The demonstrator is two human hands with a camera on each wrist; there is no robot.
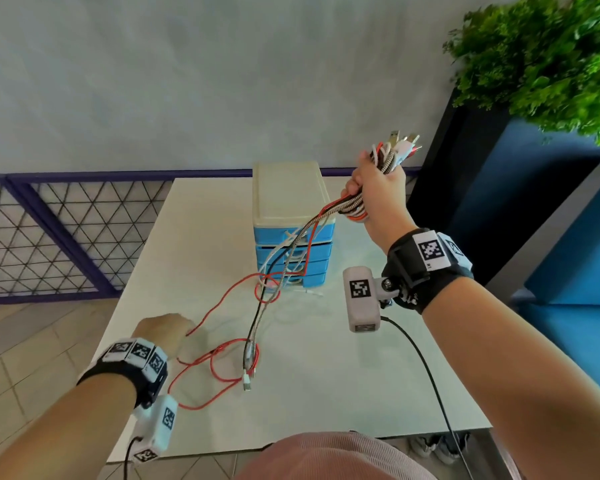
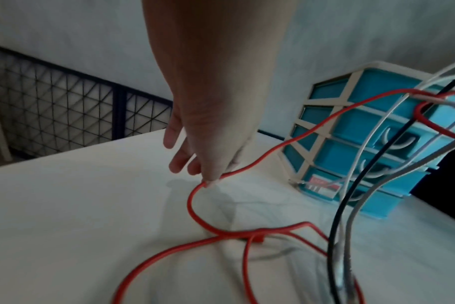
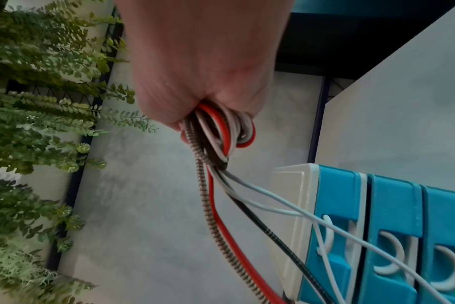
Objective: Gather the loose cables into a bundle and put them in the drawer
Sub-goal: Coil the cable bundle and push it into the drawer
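Several thin charging cables (image 1: 293,252), red, white, black, grey and one braided in a black-and-cream weave, make up the lot: my right hand (image 1: 374,188) is fisted around their gathered upper ends, raised above the white tabletop (image 1: 343,375), plugs sticking out past my knuckles, while the tails hang down across the front of the small cream-and-blue plastic drawer unit (image 1: 291,199) and trail onto the table in loose loops. My left hand (image 1: 163,332) is low over the table with fingertips (image 2: 210,181) pinching a bend of the red plastic-coated cable (image 1: 219,362). Handling, as I judge it: light, limp, no shape of its own; the smooth jackets will slide against each other, the braided one less so; the plugs are the only hard parts and may snag on the drawer handles. Best hold is around the whole coil at its middle, not by the plugs, folding the tails up into the fist before any drawer is pulled. All drawers look closed. Head view gives the full run from fist to table and the connector ends lying near the front edge. Left wrist view alone shows the pinch on the red bend, hidden from above by the back of my hand. Right wrist view alone shows several loops already doubled over under my fist.
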